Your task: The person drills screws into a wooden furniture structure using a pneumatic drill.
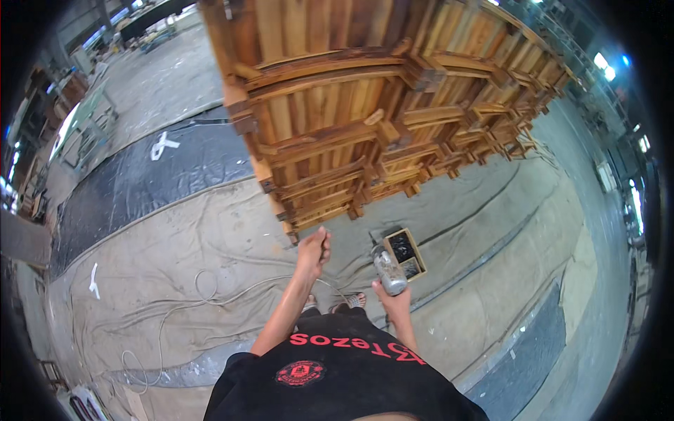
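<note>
**Wooden frame, canvas floor, and a tool in the right hand**

A very large structure of wooden planks (pixel 365 91) fills the upper middle of the view. It is made of long reddish-brown boards with crossing ribs and short blocks, and its surface looks rough and stained. It rises directly in front of the person and blocks the view of what is behind it.

Under it, a wide grey canvas sheet (pixel 175 238) covers the floor, wrinkled and dusty. A darker black strip (pixel 140 175) with white marks lies further to the left. A thin pale cable (pixel 203 295) makes loops over the canvas near the person's feet.

A small wooden box (pixel 406 253), open at the top and with dark small parts inside, stands on the canvas just beside the right hand.

The right hand (pixel 393 291) is closed around a metallic grey power tool (pixel 388 270), cylindrical and worn, held just in front of the body. The left hand (pixel 314 249) is raised to the lower edge of the planks, fingers curled like a fist; if it pinches something, I cannot tell.
</note>
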Demonstrator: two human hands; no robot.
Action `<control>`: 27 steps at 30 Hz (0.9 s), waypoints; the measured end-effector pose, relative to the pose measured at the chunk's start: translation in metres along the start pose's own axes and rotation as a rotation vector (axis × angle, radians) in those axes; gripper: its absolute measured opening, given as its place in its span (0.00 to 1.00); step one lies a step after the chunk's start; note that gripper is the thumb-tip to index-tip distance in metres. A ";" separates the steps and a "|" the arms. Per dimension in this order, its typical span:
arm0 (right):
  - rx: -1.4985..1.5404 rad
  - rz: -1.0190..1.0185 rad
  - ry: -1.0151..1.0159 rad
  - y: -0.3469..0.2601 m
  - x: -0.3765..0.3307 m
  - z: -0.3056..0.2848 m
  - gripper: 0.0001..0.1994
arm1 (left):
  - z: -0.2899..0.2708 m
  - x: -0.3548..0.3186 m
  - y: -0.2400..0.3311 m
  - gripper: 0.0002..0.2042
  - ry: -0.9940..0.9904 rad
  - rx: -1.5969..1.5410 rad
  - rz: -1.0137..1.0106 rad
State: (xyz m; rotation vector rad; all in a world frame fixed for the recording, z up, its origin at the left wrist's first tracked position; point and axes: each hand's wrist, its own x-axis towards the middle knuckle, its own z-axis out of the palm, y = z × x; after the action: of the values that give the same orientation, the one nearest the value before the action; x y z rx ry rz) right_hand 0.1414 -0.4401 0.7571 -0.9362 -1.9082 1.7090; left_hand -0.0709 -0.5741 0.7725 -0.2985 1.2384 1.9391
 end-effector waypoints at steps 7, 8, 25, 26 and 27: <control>-0.007 -0.403 -0.161 -0.123 -0.032 0.034 0.18 | 0.053 -0.069 0.090 0.16 -0.252 -0.074 0.235; 0.103 -0.375 -0.180 -0.109 -0.026 0.039 0.19 | 0.048 -0.080 0.100 0.17 -0.332 -0.156 0.256; 0.131 -0.368 -0.380 -0.176 0.052 0.034 0.16 | 0.078 -0.082 0.175 0.18 -0.310 0.027 0.473; 0.130 -0.364 -0.340 -0.179 0.056 0.030 0.16 | 0.089 -0.074 0.174 0.17 -0.285 0.050 0.479; 0.117 -0.400 -0.332 -0.182 0.056 0.025 0.16 | 0.098 -0.068 0.171 0.17 -0.263 0.060 0.464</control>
State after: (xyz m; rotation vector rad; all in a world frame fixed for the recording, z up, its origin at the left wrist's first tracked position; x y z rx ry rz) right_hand 0.0474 -0.4213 0.9238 -0.2106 -1.9993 1.7794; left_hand -0.1304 -0.5600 0.9719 0.2950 1.2615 2.2324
